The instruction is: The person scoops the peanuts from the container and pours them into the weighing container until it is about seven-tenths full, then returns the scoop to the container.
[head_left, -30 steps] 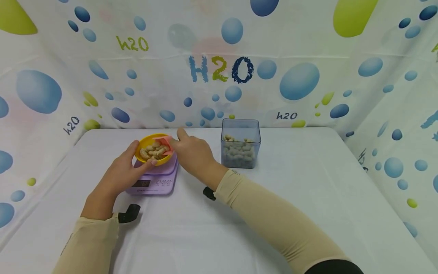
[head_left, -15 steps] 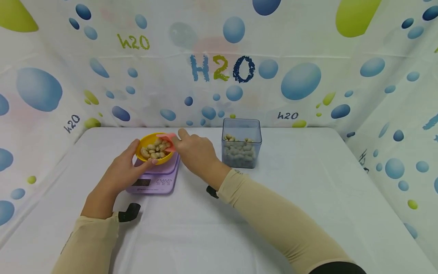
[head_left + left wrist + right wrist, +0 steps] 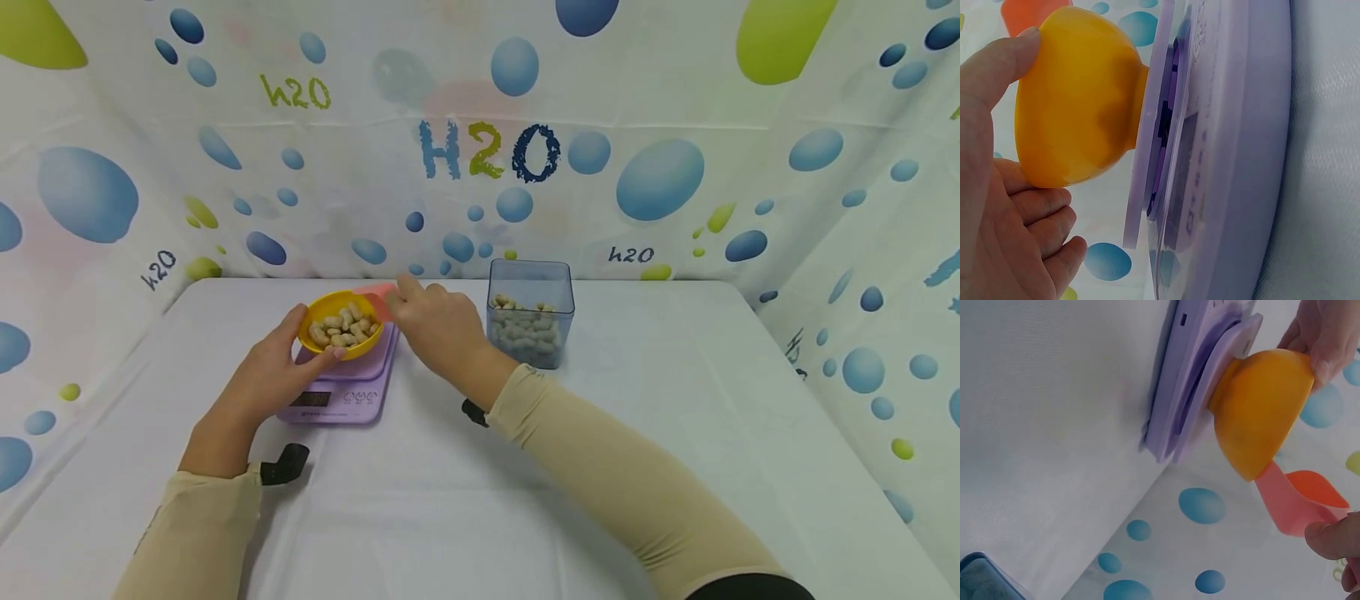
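Observation:
A yellow bowl [image 3: 1079,100] of unshelled peanuts [image 3: 345,327] has its foot on the platform of a purple kitchen scale [image 3: 363,402]. My left hand [image 3: 266,379] holds the bowl's rim between thumb and fingers, the other fingers loosely bent beside it. At the far right side of the bowl, a pink scoop [image 3: 1288,506] is gripped in my right hand [image 3: 442,333]. Its lip is right at the bowl's rim in the right wrist view. Most of the scoop's handle is hidden by the hand.
Right of the scale stands a clear, bluish square container [image 3: 530,315], partly filled with peanuts. A white cloth covers the table [image 3: 420,517]. Behind it hangs a curtain [image 3: 675,100] with a bubble print.
My right hand has drawn the scoop up and right, from over the bowl to its rim. Peanuts that lay at the scoop are now in the bowl. The left hand keeps its hold.

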Demonstrator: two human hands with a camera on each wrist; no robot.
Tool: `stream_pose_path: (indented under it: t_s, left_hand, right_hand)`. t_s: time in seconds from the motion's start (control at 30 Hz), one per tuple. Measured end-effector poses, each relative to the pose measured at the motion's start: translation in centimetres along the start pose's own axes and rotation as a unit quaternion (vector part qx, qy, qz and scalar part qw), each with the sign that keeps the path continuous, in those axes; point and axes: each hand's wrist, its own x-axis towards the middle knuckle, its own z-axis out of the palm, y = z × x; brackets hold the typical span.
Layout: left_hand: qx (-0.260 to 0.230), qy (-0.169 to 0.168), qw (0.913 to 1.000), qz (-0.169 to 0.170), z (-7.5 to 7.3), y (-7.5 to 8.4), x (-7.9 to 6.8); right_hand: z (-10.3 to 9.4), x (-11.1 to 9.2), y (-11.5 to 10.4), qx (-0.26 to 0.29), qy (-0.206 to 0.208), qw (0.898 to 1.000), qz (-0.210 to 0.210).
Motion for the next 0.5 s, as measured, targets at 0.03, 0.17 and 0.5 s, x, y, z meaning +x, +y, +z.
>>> stream_pose_path:
  t_s: [0.03, 0.17, 0.5]
  left_hand:
    - [0.000, 0.000, 1.0000, 0.000, 0.0, 0.0, 0.0]
    - [0.000, 0.000, 1.0000, -0.001, 0.0, 0.0, 0.0]
    - [-0.007, -0.003, 1.0000, -0.006, 0.1, 0.0, 0.0]
  right_hand:
    - [0.0, 0.0, 0.1, 0.001, 0.003, 1.000, 0.001]
    - [0.1, 0.0, 0.2, 0.005, 0.013, 1.000, 0.003]
    - [0.5, -0.1, 1.3, 0.081, -0.015, 0.994, 0.070]
